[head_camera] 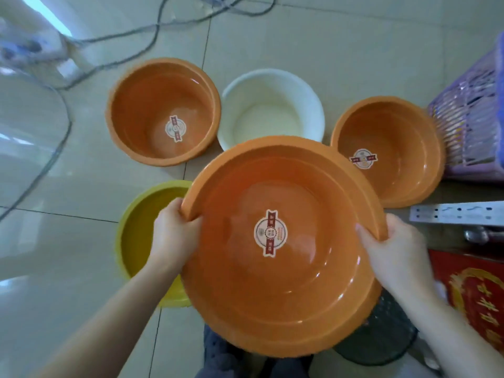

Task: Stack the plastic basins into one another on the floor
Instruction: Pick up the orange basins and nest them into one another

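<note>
Gripping from both sides, I hold the large round orange plastic basin [283,249] between my hands, open side up. My left hand [174,231] clasps its left rim, with a round yellow plastic basin [141,241] on the floor just beneath that hand. My right hand [392,251] clasps the right rim. Beyond my fingers lie two smaller orange plastic basins [163,111] [387,151] and a white plastic basin [271,109].

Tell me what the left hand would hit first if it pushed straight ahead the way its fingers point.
The left hand already grips the big orange basin's rim, so that comes first. Beyond it, probably the white basin, though depth is unclear.
</note>
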`<act>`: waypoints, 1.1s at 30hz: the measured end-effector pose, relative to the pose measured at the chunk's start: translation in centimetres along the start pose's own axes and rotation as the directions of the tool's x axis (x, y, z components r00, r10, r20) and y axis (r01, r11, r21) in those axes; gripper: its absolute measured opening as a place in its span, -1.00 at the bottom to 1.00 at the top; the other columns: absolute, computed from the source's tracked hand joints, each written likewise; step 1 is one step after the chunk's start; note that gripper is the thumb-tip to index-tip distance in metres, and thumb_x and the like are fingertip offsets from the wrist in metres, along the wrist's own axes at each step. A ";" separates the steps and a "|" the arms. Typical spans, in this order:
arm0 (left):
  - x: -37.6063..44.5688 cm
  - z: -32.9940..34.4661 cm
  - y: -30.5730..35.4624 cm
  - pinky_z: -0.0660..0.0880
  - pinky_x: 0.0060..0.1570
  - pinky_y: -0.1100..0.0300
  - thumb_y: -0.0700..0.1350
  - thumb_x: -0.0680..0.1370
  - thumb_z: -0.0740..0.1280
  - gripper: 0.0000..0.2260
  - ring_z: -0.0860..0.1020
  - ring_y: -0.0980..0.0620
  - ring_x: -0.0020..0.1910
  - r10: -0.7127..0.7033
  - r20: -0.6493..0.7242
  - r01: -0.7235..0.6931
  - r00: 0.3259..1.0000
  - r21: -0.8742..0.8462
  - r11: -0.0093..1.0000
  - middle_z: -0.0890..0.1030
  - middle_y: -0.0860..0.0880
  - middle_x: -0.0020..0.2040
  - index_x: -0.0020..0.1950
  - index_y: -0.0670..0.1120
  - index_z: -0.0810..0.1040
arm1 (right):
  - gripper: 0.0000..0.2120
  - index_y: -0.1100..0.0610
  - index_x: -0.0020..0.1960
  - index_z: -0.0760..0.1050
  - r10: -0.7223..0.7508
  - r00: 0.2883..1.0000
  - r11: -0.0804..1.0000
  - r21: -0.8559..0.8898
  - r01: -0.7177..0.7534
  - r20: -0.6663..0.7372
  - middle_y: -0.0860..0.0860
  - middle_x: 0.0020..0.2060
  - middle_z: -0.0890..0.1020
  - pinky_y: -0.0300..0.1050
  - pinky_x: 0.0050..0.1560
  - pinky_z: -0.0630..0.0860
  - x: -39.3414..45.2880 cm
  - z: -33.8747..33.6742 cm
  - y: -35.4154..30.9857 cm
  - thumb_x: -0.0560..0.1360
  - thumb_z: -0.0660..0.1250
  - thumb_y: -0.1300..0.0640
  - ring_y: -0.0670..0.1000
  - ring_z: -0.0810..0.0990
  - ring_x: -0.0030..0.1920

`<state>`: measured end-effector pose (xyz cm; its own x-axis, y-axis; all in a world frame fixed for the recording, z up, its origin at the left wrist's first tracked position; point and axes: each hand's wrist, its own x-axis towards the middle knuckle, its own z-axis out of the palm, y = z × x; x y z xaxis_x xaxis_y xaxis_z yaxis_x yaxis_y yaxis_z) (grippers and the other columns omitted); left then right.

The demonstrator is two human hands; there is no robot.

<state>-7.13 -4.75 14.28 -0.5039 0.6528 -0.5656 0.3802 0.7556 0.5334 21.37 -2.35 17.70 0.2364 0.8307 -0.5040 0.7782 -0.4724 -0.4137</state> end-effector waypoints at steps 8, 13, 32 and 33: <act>1.6 -10.9 -11.9 0.50 -0.16 0.03 -0.12 0.56 0.29 -0.80 0.54 -0.15 -0.24 -0.299 -0.149 0.316 0.943 0.108 0.943 0.58 -0.17 -0.18 0.11 -0.20 0.55 | -0.71 0.21 0.14 0.44 -0.184 0.934 0.876 -0.381 0.297 0.306 0.15 0.03 0.61 -0.05 -0.10 0.49 -1.8 14.2 -10.5 0.60 0.14 0.01 0.18 0.61 0.04; 7.1 -7.8 -18.6 0.49 -0.11 0.00 -0.05 0.57 0.27 -0.69 0.51 -0.18 -0.19 -0.390 -0.125 0.404 0.912 0.122 0.906 0.54 -0.20 -0.18 0.07 -0.32 0.54 | -0.77 0.27 0.16 0.46 -0.172 0.935 0.775 -0.544 0.322 0.309 0.17 0.10 0.62 -0.05 0.02 0.54 1.8 23.6 -10.1 0.61 0.13 0.19 0.19 0.61 0.12; 4.6 -7.5 -14.6 0.42 0.31 -0.14 0.24 0.32 0.46 0.01 0.37 -0.23 0.40 -0.464 -0.012 0.446 0.886 0.296 0.845 0.33 -0.24 0.46 0.54 -0.20 0.03 | -0.49 0.22 0.25 0.38 -0.080 0.914 0.824 -0.490 0.285 0.399 0.17 0.18 0.57 -0.02 0.11 0.47 0.3 16.6 -11.8 0.51 0.20 -0.17 0.17 0.51 0.22; 4.3 -8.5 -12.8 0.39 0.34 -0.15 0.27 0.28 0.47 0.06 0.33 -0.23 0.43 -0.464 -0.001 0.449 0.886 0.253 0.857 0.29 -0.23 0.48 0.55 -0.18 0.00 | -0.44 0.21 0.27 0.38 -0.075 0.917 0.814 -0.508 0.283 0.392 0.15 0.20 0.55 -0.02 0.14 0.46 -0.1 14.9 -12.8 0.48 0.23 -0.21 0.17 0.49 0.25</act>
<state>-20.76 -12.07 10.33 -0.6238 0.2277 -0.7477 0.2954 0.9543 0.0442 2.73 -0.74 11.73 -0.0695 0.6815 -0.7285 0.9955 0.0004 -0.0945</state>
